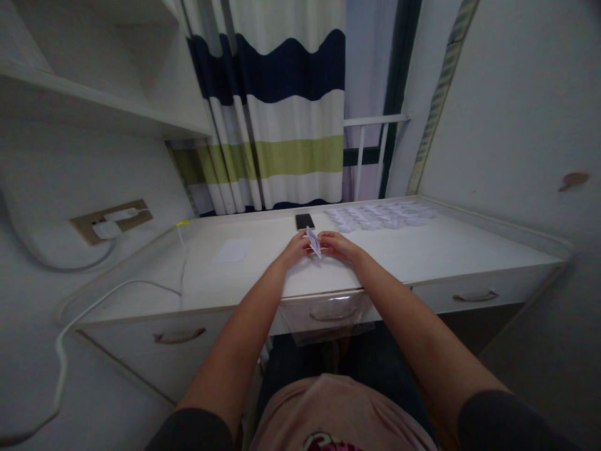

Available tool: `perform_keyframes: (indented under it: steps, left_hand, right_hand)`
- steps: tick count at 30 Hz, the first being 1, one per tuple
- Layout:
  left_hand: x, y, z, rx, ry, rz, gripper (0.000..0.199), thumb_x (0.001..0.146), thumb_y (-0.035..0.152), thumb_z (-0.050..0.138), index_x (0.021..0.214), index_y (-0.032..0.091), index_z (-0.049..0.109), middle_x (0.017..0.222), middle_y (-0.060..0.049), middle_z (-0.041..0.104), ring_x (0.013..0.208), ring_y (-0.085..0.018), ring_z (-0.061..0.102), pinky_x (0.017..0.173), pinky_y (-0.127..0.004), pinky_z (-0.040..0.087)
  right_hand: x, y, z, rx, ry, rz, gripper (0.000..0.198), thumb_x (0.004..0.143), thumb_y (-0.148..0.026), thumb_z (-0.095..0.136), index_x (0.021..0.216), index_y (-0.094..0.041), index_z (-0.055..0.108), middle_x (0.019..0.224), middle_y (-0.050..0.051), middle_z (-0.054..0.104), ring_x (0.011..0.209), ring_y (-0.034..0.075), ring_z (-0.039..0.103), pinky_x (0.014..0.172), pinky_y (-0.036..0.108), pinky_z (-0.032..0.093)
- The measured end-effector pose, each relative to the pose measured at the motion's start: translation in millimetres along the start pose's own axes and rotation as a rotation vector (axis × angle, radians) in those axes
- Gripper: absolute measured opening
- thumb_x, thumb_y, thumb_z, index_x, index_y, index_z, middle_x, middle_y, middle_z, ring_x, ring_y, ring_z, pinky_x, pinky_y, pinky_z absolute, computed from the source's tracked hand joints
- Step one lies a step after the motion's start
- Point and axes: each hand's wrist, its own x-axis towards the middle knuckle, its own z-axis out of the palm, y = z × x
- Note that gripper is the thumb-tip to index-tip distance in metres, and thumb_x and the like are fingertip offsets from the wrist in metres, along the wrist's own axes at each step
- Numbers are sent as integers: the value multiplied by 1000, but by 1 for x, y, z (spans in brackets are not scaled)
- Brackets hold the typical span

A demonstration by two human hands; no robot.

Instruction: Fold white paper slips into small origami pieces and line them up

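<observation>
Between my two hands stands a small folded piece of white paper (313, 243), tilted and held just above the desk. My left hand (297, 248) grips it from the left with bent fingers. From the other side, the fingers of my right hand (337, 244) close on it. Many similar folded paper pieces (378, 216) lie in rows at the back right of the desk. On the left rests a flat stack or sheet of white paper (233, 250). The exact folds of the held piece are too small to make out.
A dark phone (305, 221) lies behind my hands on the white desk (451, 241). Clear plastic film (323, 319) hangs over the middle drawer front. A white cable (136, 283) runs over the left side. A curtain (291, 119) hangs behind the desk.
</observation>
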Motion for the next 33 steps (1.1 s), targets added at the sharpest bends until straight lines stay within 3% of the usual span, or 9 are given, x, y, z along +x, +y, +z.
perform_keyframes:
  steps: [4, 10, 33]
  left_hand:
    - [0, -3, 0, 44, 19, -9, 29, 57, 7, 56, 85, 16, 53, 73, 0, 60, 66, -12, 57, 68, -27, 45]
    - [4, -8, -3, 166, 106, 23, 22, 57, 7, 53, 78, 16, 55, 67, 0, 58, 61, -11, 54, 62, -25, 44]
    - [0, 2, -1, -36, -29, -20, 25, 58, 11, 57, 82, 16, 55, 74, -1, 59, 71, -14, 57, 73, -30, 43]
  right_hand:
    - [2, 2, -2, -14, -16, 20, 19, 58, -25, 74, 65, -16, 58, 67, 0, 60, 65, 11, 57, 66, 26, 47]
    - [3, 4, -4, -40, -12, 52, 18, 58, -23, 73, 66, -16, 59, 68, 0, 60, 66, 11, 56, 65, 24, 46]
    - [5, 3, -3, 25, 30, -23, 16, 59, -25, 71, 67, -17, 60, 70, -1, 60, 69, 11, 54, 68, 25, 43]
